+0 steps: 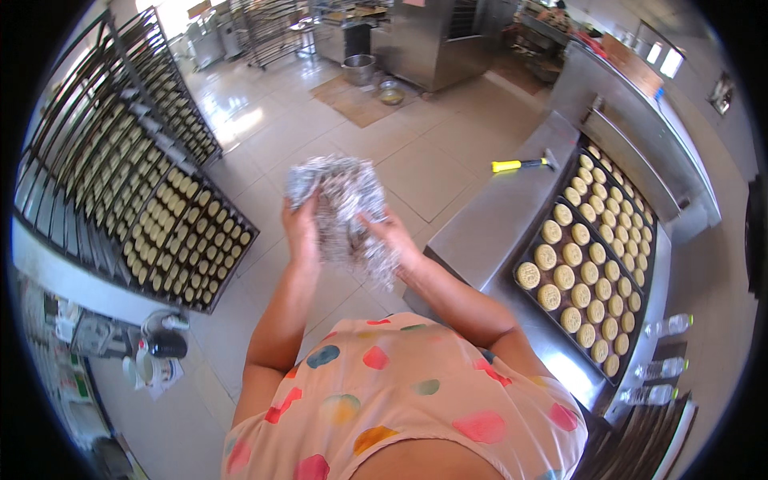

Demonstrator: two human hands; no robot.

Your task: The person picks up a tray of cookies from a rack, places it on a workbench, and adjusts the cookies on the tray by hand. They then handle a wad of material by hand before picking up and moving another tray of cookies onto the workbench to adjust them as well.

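A crumpled, silvery, shiny bundle [346, 188] hangs in front of my body above the tiled floor. It looks like foil or thin film and is partly smeared by motion. My left hand [301, 230] is closed on its left side. My right hand [394, 240] grips the lower right part, fingers pressed into the folds. Loose ends of the bundle dangle between and below both hands. To the right, apart from my hands, a yellow-handled tool [520, 166] with a dark head lies on the steel counter [480, 232].
Round stamped pastries [590, 272] fill dark trays on the right counter. Clear plastic bottles [662, 369] lie beyond. At left stands a tall rack [120, 48] with trays of pastries. A metal pot [358, 70] and bowl [391, 94] are on the far floor near a steel cabinet [428, 40].
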